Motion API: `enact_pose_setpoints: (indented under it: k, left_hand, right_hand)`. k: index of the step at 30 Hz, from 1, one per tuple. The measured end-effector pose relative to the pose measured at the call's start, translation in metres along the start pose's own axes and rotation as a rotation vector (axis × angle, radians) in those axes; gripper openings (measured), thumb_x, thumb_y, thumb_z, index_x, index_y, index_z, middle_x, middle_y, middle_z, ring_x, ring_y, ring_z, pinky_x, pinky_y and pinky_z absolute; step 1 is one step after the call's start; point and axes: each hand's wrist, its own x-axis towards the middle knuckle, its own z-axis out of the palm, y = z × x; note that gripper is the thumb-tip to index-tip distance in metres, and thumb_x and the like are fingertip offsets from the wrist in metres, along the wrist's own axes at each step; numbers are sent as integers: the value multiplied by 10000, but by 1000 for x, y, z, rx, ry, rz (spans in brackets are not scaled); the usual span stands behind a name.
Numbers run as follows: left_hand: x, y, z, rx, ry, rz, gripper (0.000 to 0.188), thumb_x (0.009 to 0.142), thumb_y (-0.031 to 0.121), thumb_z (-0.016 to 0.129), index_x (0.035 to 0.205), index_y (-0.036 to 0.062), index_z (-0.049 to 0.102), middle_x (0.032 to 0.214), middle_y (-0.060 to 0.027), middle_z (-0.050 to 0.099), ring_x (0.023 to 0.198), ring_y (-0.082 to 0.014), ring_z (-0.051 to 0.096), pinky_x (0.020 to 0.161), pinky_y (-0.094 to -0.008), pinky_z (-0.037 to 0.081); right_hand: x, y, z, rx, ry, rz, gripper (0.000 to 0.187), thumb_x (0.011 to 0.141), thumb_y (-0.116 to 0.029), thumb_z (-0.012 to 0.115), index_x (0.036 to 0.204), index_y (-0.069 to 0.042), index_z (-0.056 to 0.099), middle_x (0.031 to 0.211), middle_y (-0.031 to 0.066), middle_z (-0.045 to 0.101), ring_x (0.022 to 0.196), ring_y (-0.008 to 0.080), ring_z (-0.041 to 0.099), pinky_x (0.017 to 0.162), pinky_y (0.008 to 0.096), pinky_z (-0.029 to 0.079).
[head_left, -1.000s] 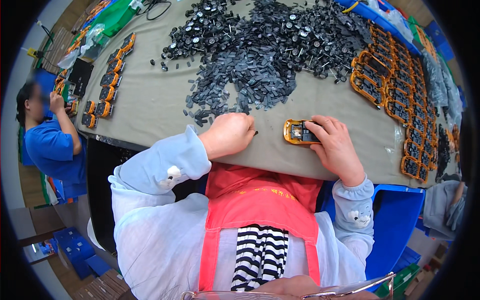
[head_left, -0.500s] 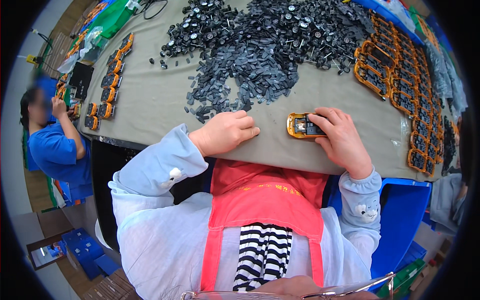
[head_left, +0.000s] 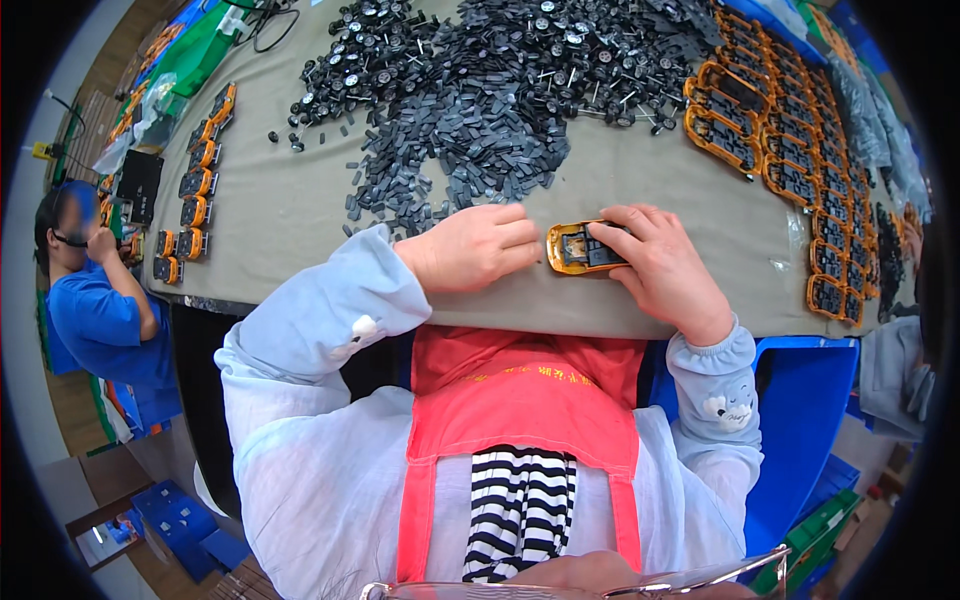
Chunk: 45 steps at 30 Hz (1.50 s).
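Car (head_left: 574,252) on bench (head_left: 290,205), right hand (head_left: 662,264) gripping its right end, thumb at near edge, left hand (head_left: 478,247) just off its left end, fingers curled, can't tell if holding anything, forearms (head_left: 325,305) angled inward

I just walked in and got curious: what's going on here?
A person's right hand holds an orange car on the table, dark insides up. The left hand is close beside it; whether that hand holds anything is hidden. Dark pieces and wheels lie heaped beyond.
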Motion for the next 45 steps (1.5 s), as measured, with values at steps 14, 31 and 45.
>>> enact_pose_setpoints:
  k: [14,31,45]
  left_hand:
    - [34,-26,-3,17,-207,221,252,790,134,641,1019,28,650,974,-46,549,884,-210,556,751,-310,536]
    - [38,-24,-3,57,-244,302,215,775,146,646,968,52,655,952,-35,533,894,-207,544,757,-302,539]
    - [27,-12,-8,52,-255,255,144,799,166,601,886,54,624,935,-49,541,895,-230,559,743,-318,537]
  right_hand:
    - [0,7,4,22,7,-54,544,732,-78,804,1251,-109,645,1275,62,610,1237,290,544,1053,438,412]
    - [6,8,3,48,-4,-62,522,732,-64,798,1231,-118,655,1273,58,610,1246,290,542,1061,441,408]
    - [6,0,0,100,21,-69,573,684,-69,810,1235,-110,656,1234,98,625,1166,312,579,996,432,441]
